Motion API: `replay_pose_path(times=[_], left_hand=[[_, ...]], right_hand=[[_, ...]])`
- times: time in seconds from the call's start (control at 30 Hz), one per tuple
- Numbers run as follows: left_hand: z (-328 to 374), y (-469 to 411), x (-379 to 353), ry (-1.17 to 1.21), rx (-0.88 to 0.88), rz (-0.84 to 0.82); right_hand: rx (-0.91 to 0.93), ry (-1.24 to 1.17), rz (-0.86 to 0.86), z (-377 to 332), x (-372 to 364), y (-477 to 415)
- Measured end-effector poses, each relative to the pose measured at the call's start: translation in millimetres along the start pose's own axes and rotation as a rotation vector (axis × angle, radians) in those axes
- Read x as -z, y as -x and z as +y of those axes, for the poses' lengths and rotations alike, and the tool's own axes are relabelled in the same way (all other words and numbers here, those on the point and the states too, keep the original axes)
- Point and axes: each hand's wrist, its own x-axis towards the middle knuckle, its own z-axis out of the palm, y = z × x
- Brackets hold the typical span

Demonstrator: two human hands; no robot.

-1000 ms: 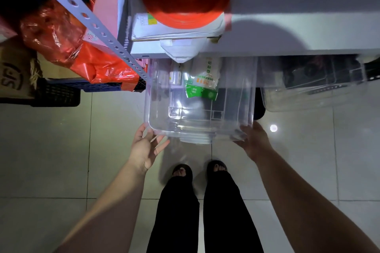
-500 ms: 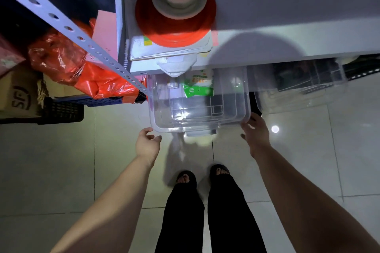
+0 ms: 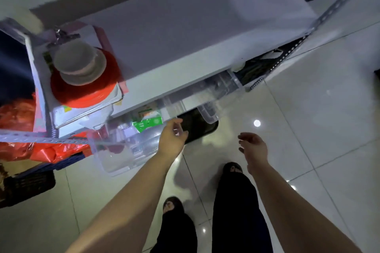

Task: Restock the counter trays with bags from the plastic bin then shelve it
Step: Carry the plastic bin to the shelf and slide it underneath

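The clear plastic bin (image 3: 123,150) sits on the floor, pushed partway under the white shelf (image 3: 185,33), its front part sticking out. A green and white bag (image 3: 148,122) lies inside it near the back. My left hand (image 3: 171,139) hovers over the bin's right front corner, fingers loosely spread, holding nothing. My right hand (image 3: 254,148) hangs free over the floor to the right of the bin, fingers apart and empty.
A second clear bin (image 3: 211,96) sits under the shelf to the right, with a black tray (image 3: 197,127) below it. A red spool (image 3: 82,88) stands on papers at the shelf's left end. Red plastic bags (image 3: 24,129) and a dark crate (image 3: 26,185) are at left. My feet stand on the tile floor (image 3: 308,129).
Both hands have let go of the bin and drawn back from it. The view has swung and tilted, so the shelf now runs diagonally.
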Motion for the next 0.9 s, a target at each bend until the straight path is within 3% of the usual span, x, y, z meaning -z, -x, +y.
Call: replay_pose_path(times=[0.3, 0.47, 0.63, 0.8, 0.9], left_hand=[[83.1, -64.2, -162.3, -0.139, 0.002, -0.098], [121.1, -86.3, -204.4, -0.017, 0.236, 0.048], [131.1, -117.8, -212.7, 0.062, 0.458, 0.073], [108.8, -122.7, -181.1, 0.096, 0.466, 0.052], [89.4, -115.4, -145.5, 0.226, 0.404, -0.074]], right_hand=[[-0.023, 0.11, -0.145, -40.3, 60.4, -103.7], [-0.142, -0.07, -0.191, -44.1, 59.2, -147.2], [-0.449, -0.356, -0.301, -16.6, 30.0, -165.5], [-0.681, -0.607, -0.436, 20.9, -11.3, -183.6], [-0.8, -0.717, -0.444, 50.5, -46.6, -197.9]])
